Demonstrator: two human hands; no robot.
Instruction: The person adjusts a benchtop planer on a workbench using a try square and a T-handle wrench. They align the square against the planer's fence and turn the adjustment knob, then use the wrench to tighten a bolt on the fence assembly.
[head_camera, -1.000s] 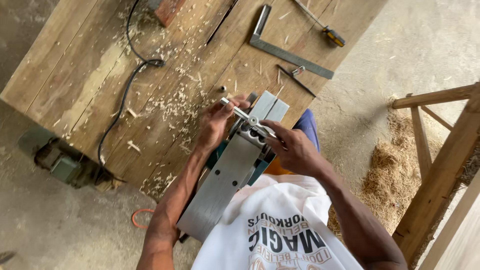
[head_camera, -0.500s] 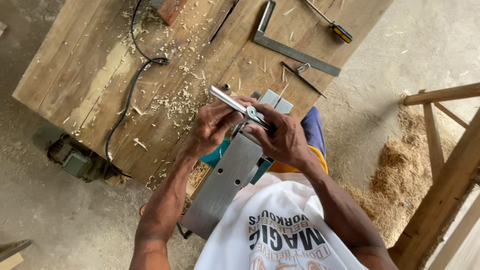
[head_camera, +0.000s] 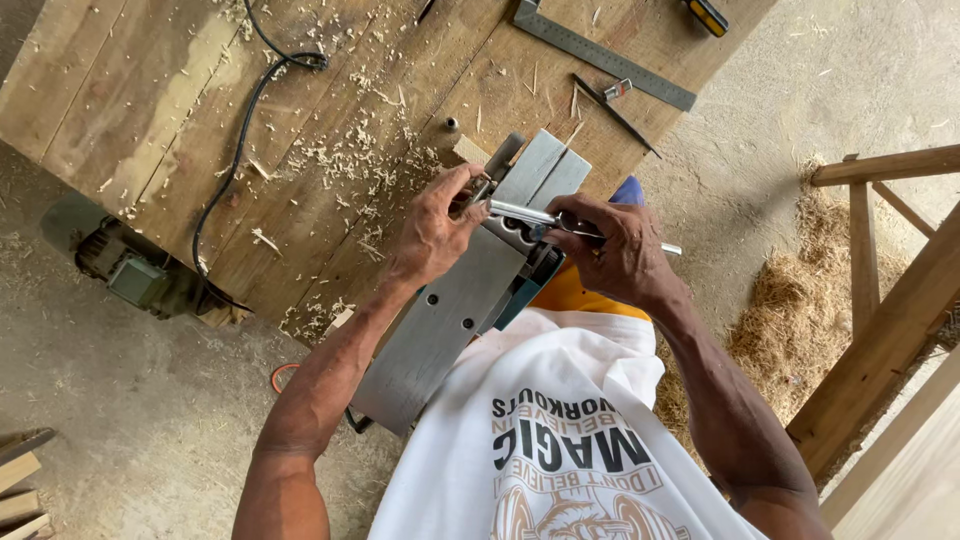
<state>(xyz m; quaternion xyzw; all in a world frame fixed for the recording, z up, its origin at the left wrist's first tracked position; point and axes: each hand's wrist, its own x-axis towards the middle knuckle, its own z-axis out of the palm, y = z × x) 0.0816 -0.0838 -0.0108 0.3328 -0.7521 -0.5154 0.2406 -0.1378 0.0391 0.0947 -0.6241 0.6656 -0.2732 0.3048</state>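
The metal rod (head_camera: 585, 226) had swung level across the upturned planer (head_camera: 470, 290) — right hand (head_camera: 610, 245) gripping it, left hand (head_camera: 435, 230) pinching its tip; adjustment looked unfinished.

Grey metal planer base (head_camera: 440, 320) w/ teal body, brown wood bench (head_camera: 150, 90) w/ pale shavings, black cable (head_camera: 235, 165), my white shirt (head_camera: 560, 440).

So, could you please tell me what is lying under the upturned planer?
The planer leans on the workbench edge among wood shavings, its lower end over the person's lap. Left hand and right hand with a metal tool cover its middle; its underside is hidden.
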